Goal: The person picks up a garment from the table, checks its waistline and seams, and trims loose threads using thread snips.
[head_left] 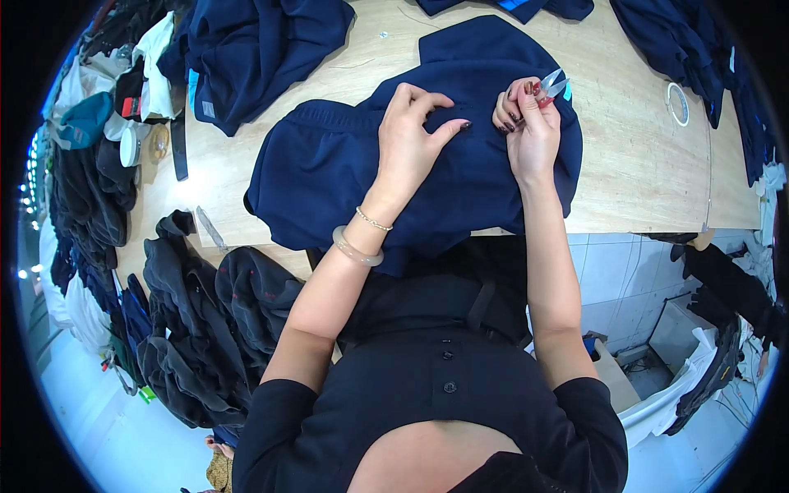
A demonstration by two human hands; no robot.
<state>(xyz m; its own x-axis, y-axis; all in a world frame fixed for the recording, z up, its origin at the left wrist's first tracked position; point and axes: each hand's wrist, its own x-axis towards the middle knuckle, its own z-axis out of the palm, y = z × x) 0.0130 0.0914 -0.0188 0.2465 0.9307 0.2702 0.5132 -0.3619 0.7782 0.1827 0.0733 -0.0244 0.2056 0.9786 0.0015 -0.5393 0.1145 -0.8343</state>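
Navy trousers (329,177) with a gathered waistband lie spread over the wooden table's front edge before me. Above their middle, my left hand (413,135) is curved with thumb and forefinger apart, and no object shows between them. My right hand (530,123) is closed around small thread snips (552,86) with red handles. The blades point up and to the right, slightly parted, over the right part of the cloth. Whether a thread runs between my hands is too fine to tell.
More navy garments (255,53) lie at the table's far left, with others (682,41) at the far right. A roll of tape (678,104) lies on the wooden table (629,164). Dark clothes (193,320) are heaped at my left. A teal cap (85,121) sits among piled clothing.
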